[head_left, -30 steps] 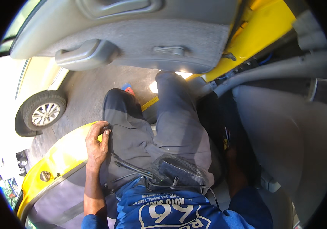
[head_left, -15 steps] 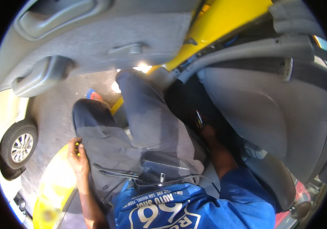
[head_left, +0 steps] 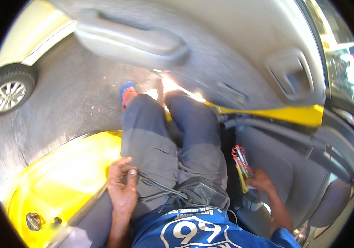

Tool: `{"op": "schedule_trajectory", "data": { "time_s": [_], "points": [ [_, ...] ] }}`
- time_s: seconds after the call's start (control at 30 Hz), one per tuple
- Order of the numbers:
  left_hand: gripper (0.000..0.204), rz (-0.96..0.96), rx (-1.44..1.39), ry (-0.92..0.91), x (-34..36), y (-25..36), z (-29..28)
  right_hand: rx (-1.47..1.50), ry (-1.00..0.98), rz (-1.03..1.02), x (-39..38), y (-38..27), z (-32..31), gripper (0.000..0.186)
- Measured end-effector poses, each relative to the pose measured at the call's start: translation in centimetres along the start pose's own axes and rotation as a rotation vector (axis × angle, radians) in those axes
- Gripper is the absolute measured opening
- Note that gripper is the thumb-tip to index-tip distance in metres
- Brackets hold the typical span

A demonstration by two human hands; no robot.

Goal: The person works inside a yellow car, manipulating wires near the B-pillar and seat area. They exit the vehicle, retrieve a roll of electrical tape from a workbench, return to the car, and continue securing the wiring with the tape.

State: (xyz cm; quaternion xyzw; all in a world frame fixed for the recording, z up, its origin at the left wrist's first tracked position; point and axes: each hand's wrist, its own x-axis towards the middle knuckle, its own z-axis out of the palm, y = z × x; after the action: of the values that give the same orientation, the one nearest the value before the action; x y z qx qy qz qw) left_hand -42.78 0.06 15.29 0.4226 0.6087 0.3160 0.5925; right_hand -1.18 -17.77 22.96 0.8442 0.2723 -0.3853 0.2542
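My right hand [head_left: 261,180] is closed around one end of a bundle of slim hand tools [head_left: 240,159], beside the grey car seat on my right. The bundle shows silver shafts, red pieces along its edges and a yellow part; their exact kinds are too small to make out. Next to my left thigh, my left hand [head_left: 122,186] is loosely curled, thumb and fingers apart, with nothing visible in it. A black textured pouch [head_left: 206,192] lies on my lap, and dark cables [head_left: 156,186] run from it toward my left hand.
The grey door panel [head_left: 226,53] with its armrest [head_left: 131,41] swings across the front. A yellow body panel [head_left: 73,165] with a metal latch [head_left: 33,222] lies at left. Beyond it are the pavement [head_left: 82,87] and another vehicle's wheel [head_left: 9,97]. The grey seat [head_left: 268,155] stands at right.
My right hand has come up out of the dark gap beside the seat with the tool bundle. My view has turned, bringing the door armrest toward the centre. My left hand stays by my thigh.
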Motion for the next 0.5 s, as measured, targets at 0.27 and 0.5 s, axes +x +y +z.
{"op": "schedule_trajectory", "data": {
  "time_s": [0.27, 0.5],
  "points": [
    [0.033, -0.068, -0.341, 0.061, 2.2, 0.7, -2.0, -0.047, 0.100, -0.227, -11.0, -16.5, -14.2, 0.039],
    [0.030, 0.229, -0.161, 0.053, 0.4, 2.6, -2.7, 0.231, 0.093, -0.536, -12.2, -20.1, -15.0, 0.032]
  ]
}}
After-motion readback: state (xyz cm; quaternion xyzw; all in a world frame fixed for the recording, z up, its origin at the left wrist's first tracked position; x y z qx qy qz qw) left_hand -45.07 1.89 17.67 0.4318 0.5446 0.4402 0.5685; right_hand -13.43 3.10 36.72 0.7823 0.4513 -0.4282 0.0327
